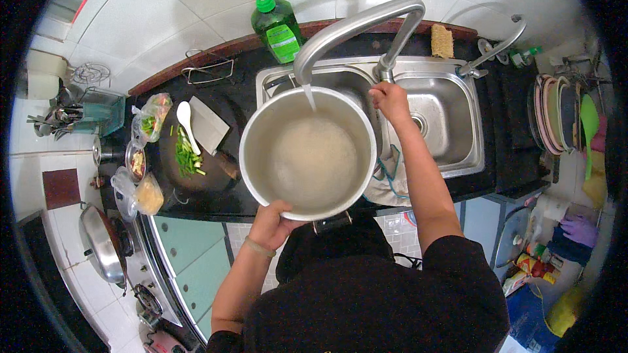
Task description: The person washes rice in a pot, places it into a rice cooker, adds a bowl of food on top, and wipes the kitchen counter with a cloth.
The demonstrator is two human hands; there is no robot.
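Note:
My left hand point(275, 224) grips the near rim of a large metal pot point(248, 157), which is tilted towards me over the left sink basin point(348, 76). Water runs from the curved steel faucet point(360, 12) into the pot. Cloudy, pale liquid covers the pot's bottom. My right hand point(390, 100) is at the base of the faucet, fingers curled; its lever is mostly hidden, so I cannot tell whether the fingers grip it. A cloth point(390, 189) lies at the sink's front edge, partly behind the pot.
Left on the counter are a round cutting board point(169, 169) with chopped greens point(185, 154), a cleaver point(208, 125), a white spoon point(185, 120) and plastic bags point(149, 193). A green soap bottle point(278, 29) and a sponge point(442, 41) stand behind the sink; plates point(552, 113) are right.

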